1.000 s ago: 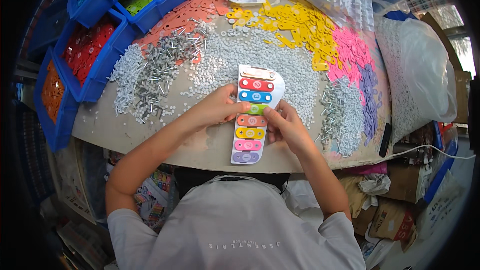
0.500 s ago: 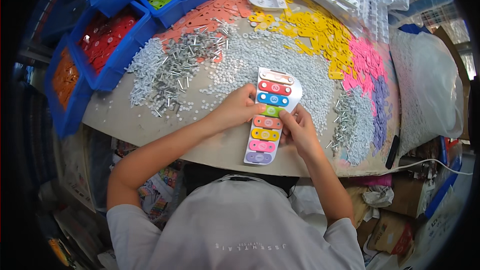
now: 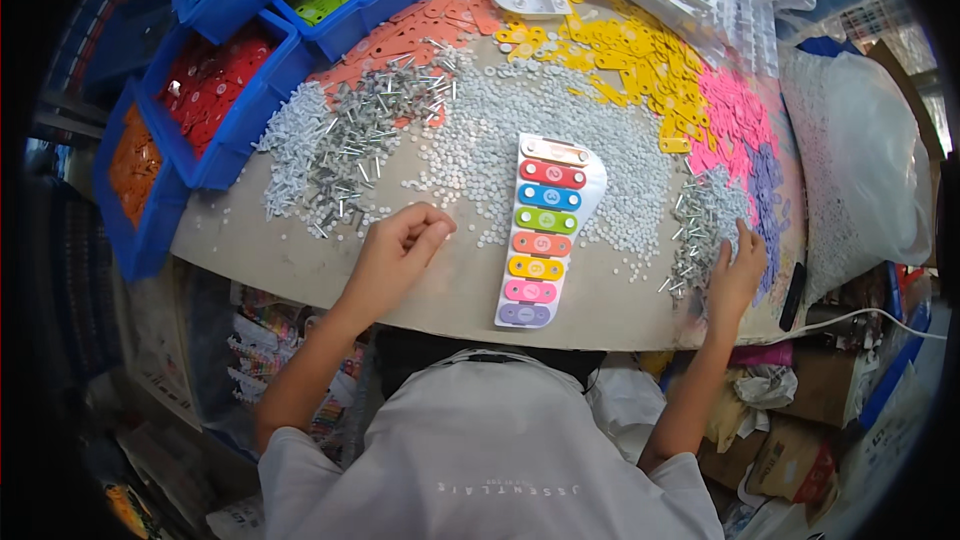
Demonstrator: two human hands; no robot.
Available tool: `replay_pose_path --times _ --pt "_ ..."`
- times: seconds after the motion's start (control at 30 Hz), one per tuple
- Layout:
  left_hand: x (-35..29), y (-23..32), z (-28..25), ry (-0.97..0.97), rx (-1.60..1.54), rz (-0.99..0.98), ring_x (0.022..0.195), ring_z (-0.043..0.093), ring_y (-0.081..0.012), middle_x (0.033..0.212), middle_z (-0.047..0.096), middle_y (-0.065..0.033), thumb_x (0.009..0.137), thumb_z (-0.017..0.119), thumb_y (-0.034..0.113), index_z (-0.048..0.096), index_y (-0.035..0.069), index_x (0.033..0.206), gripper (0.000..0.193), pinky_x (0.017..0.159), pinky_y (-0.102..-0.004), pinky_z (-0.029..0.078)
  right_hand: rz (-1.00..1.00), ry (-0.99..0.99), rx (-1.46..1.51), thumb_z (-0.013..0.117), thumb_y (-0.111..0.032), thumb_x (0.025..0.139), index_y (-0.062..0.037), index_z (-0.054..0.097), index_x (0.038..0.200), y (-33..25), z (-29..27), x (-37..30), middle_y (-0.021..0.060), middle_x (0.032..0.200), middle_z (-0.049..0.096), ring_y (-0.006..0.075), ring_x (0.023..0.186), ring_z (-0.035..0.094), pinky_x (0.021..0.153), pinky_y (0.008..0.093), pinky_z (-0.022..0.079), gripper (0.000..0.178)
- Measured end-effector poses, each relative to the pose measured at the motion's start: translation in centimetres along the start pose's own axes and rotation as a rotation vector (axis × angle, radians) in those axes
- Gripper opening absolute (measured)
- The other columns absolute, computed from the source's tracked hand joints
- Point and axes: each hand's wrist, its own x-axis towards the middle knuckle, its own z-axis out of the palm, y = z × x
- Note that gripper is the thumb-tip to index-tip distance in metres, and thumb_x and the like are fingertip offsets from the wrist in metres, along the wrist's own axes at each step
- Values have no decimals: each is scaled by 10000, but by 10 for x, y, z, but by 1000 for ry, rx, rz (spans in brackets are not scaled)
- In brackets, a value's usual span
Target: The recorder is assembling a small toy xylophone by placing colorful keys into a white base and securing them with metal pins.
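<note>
A toy xylophone [image 3: 545, 230] with a white base and a column of coloured bars lies on the table in front of me, touched by neither hand. White round caps show at the ends of its upper bars, while the lower bars show dark holes. My left hand [image 3: 400, 252] is left of it, thumb and curled fingers closed together above the tabletop; what they pinch, if anything, is too small to make out. Over at the right, my right hand [image 3: 738, 275] has thumb and fingers apart at the edge of a heap of small white pegs [image 3: 715, 202], beside metal pins [image 3: 688, 240].
Small white caps [image 3: 540, 100] spread behind the xylophone. Yellow bars [image 3: 640, 50], pink bars [image 3: 735, 115] and purple bars [image 3: 768, 200] lie in heaps at right. Blue bins [image 3: 225, 155] stand at far left. A large clear plastic bag [image 3: 860, 160] sits at the right edge.
Both hands have let go of the xylophone, which stays on the table. My left hand has moved left, my right hand right to the white pegs. The green bar now shows white caps at its ends.
</note>
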Motion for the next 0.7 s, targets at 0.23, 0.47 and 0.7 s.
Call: replay_pose_path --times 0.23,0.47,0.7 --pt "-3 11 -43 455 594 287 733 627 -203 866 649 -104 955 634 103 692 13 983 111 680 -317 494 -57 -20 -15 598 -48 940 -44 645 1199 40 22 -6 167 1088 639 361 1042 574 924 439 459 263" --pt "21 9 -117 677 880 354 875 631 -283 923 643 -103 920 657 83 697 23 964 84 763 -367 496 66 -82 144 615 -42 926 15 566 963 34 19 2 164 866 617 332 831 573 751 432 449 84" --pt "49 -3 -128 656 1078 486 895 606 -297 886 613 -95 841 721 73 708 30 899 73 802 -400 470 201 134 261 586 -51 916 19 564 972 34 12 -1 168 948 683 291 885 647 835 396 491 93"
